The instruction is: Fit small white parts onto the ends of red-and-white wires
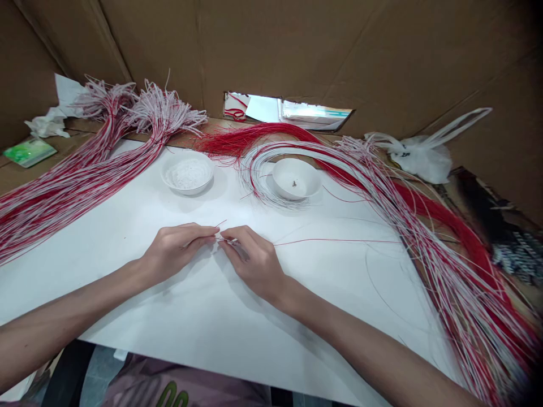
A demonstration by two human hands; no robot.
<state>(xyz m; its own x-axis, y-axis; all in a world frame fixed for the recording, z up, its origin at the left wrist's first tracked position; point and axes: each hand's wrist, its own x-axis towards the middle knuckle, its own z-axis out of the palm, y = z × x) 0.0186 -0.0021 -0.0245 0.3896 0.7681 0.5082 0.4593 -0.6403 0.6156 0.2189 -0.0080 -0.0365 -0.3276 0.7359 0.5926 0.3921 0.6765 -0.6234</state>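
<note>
Over the middle of the white table, my left hand [176,249] pinches the end of a thin red wire [326,240] between thumb and fingertips. A short red tip sticks up past those fingers. My right hand [257,263] is closed on the same wire just beside it, and the fingertips of both hands nearly meet. From the right hand the wire runs almost straight to the right, toward a bundle of red and white wires [407,217]. A small whitish bit shows at the right fingers, too small to make out.
Beyond the hands stand a white bowl [186,189] of small white pieces and another white bowl [297,195] with a tiny dark bit inside. Red and white wire bundles [127,155] lie at the left. Cardboard walls [275,51] surround the table [178,333]. A plastic bag [428,161] sits back right.
</note>
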